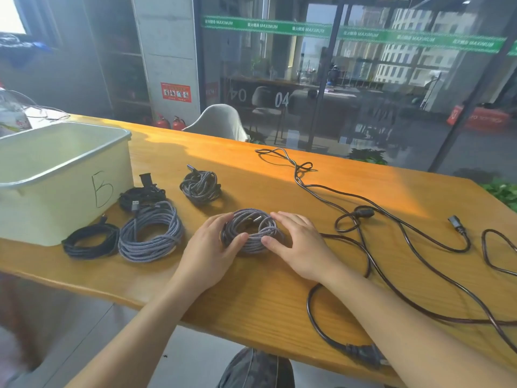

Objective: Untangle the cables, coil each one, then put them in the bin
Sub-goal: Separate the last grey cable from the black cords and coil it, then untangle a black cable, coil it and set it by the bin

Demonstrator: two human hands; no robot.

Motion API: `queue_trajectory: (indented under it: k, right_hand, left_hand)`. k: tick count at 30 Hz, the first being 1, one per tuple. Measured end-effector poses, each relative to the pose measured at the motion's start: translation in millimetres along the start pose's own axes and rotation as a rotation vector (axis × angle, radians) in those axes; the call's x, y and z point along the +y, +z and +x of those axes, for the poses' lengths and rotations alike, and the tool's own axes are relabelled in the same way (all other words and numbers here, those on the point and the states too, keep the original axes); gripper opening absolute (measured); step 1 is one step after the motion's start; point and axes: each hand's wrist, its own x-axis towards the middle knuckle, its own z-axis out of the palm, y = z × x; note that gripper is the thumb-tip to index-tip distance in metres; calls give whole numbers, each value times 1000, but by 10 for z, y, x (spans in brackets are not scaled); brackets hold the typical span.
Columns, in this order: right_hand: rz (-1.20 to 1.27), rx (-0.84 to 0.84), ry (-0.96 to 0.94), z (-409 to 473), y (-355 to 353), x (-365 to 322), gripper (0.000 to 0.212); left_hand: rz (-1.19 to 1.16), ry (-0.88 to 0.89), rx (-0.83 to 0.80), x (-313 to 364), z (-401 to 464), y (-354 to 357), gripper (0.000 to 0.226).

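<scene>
A coiled grey braided cable (253, 229) lies on the wooden table (251, 298) in front of me. My left hand (214, 246) cups its left side with the thumb on the coil. My right hand (300, 245) holds its right side, thumb on the near edge. Left of them lie a bigger grey coil (151, 235), a black coil (91, 242), another black bundle (141, 196) and a grey bundle (200, 186). The pale bin (64, 186) marked "B" stands at the far left, with nothing visible in it.
A long black power cable (391, 247) sprawls loose over the right half of the table, with plugs (363, 354) near the front edge and at the right (456, 224). A grey chair (221, 121) stands behind the table, before a glass wall.
</scene>
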Motion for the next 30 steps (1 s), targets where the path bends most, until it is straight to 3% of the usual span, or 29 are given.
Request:
queue_trajectory:
  k: [11, 18, 30]
  right_hand:
    - [-111, -17, 27, 567, 226, -115, 70]
    - [-59, -23, 59, 920, 277, -4, 72]
    - [115, 26, 56, 980, 87, 79, 69]
  left_hand:
    - [142, -60, -64, -235, 376, 43, 76]
    - [245, -134, -105, -272, 738, 143, 77]
    - [332, -163, 12, -253, 953, 239, 73]
